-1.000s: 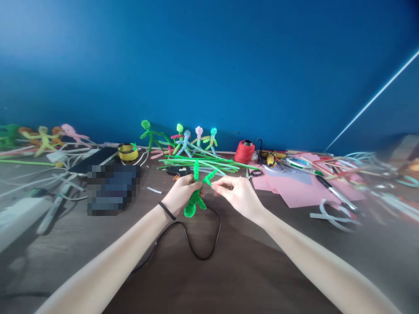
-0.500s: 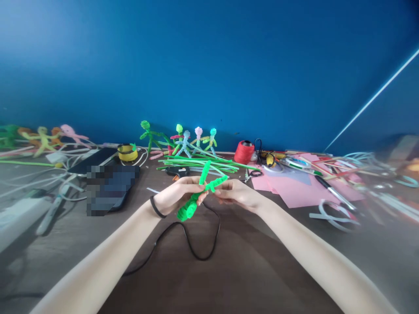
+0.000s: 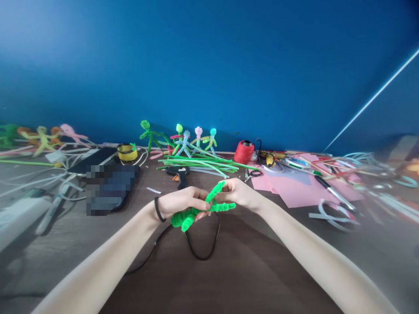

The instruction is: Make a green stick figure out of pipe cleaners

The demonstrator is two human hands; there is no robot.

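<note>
A bright green pipe-cleaner figure (image 3: 220,207) is held between both hands above the dark table. My left hand (image 3: 186,199), with a black band at its wrist, is closed around the figure's middle. The rounded end and one limb stick out below those fingers, and two limbs spread towards the right. My right hand (image 3: 238,192) is closed at the upper limb, its fingertips partly hidden behind the green fuzz. Just beyond the left hand lies a black glue gun (image 3: 178,173). A black cord (image 3: 201,258) loops on the table under the hands.
Green pipe cleaners (image 3: 203,162) lie in a pile at the back, before several small pipe-cleaner figures (image 3: 186,141). A red thread spool (image 3: 244,151) stands beside pink paper (image 3: 294,192). To the left are a dark phone (image 3: 122,187) and white cables (image 3: 70,192).
The green figure has turned, its limbs swinging to the right and its rounded end shifting left. My left hand has dropped slightly, uncovering more of the glue gun.
</note>
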